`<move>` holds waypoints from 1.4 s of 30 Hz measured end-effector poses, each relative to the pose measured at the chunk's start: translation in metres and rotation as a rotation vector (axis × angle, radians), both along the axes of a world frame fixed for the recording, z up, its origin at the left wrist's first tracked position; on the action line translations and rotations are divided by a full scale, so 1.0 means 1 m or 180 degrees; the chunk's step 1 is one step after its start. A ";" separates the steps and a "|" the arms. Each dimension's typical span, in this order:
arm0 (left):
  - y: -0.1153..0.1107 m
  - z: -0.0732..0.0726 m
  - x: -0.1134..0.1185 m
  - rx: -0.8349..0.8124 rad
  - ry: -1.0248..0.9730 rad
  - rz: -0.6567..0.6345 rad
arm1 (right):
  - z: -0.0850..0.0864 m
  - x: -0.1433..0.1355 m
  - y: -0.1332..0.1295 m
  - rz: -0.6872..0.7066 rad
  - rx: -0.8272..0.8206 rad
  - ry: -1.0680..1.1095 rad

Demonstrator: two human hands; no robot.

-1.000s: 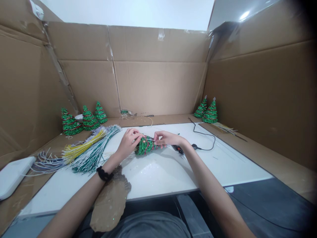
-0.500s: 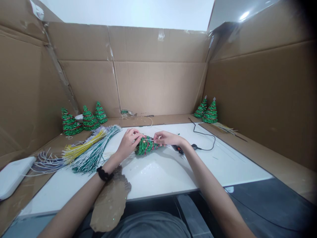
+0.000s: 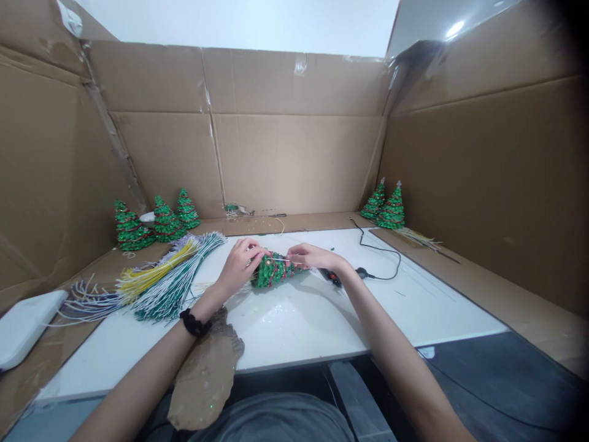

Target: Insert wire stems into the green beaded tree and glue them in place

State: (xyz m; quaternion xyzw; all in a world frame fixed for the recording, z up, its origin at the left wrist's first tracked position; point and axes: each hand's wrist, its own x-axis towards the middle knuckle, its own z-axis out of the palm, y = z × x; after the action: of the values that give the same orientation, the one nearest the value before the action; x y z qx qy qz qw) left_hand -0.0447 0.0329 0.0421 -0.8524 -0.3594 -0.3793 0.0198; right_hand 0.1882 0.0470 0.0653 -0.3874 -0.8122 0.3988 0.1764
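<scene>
A small green Christmas tree (image 3: 270, 275) with red trim lies on its side on the white board, its base to the left. My left hand (image 3: 239, 263) is closed on the base end, fingertips at its upper edge. A thin pale wire (image 3: 278, 260) runs across the tree between both hands. My right hand (image 3: 307, 254) pinches the wire's right end, close above the narrower part of the tree. The tree's tip is hidden behind my right hand. A black tool (image 3: 332, 278) with an orange-red spot lies just beyond my right wrist.
Bundles of green-white wires (image 3: 172, 294) and yellow wires (image 3: 156, 270) lie left. Finished-looking trees stand at back left (image 3: 168, 224) and back right (image 3: 391, 209). A black cable (image 3: 396, 258) curls at right. Torn cardboard (image 3: 205, 380) sits under my left forearm. Cardboard walls (image 3: 294, 159) surround the board.
My right hand has shifted very slightly, its fingers still at the wire. My left hand and the tree stay almost unmoved.
</scene>
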 end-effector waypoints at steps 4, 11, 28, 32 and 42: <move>0.000 0.000 0.000 0.0002 0.0012 0.0013 | 0.000 -0.001 0.000 0.0022 0.0049 0.0045; 0.000 0.000 0.000 0.0027 0.0021 0.0014 | -0.004 0.000 0.002 0.0011 -0.0036 0.0094; 0.000 0.001 0.000 0.0048 0.0036 0.0010 | 0.002 -0.003 -0.004 -0.0121 -0.0129 0.0023; 0.000 0.000 0.000 0.0066 0.0042 -0.0002 | -0.002 -0.002 0.000 -0.0015 -0.0133 0.0060; 0.001 -0.001 -0.001 0.0057 0.0050 -0.0006 | 0.003 0.000 -0.002 0.0136 0.0012 -0.0063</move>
State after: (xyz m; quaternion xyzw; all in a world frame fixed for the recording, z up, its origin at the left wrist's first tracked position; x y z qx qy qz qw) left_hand -0.0453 0.0340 0.0415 -0.8555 -0.3549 -0.3758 0.0300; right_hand 0.1878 0.0453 0.0680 -0.3736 -0.8228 0.3971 0.1604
